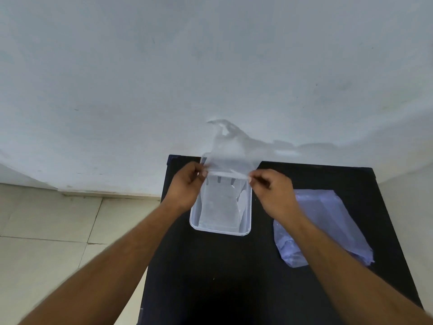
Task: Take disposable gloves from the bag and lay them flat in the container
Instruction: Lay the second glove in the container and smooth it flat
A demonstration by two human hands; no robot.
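A clear disposable glove (230,148) is stretched in the air between my two hands, above the far end of the container. My left hand (187,186) pinches its left edge and my right hand (273,191) pinches its right edge. The glove's fingers point up and away toward the wall. Below it, a clear rectangular plastic container (194,227) sits on the black table, with at least one flat clear glove (219,212) lying inside. The bluish translucent bag (328,221) lies flat on the table to the right of the container, partly under my right forearm.
The black table (210,277) stands against a pale wall (210,66). Beige floor tiles (46,231) show to the left of the table. The table's right edge runs close beside the bag.
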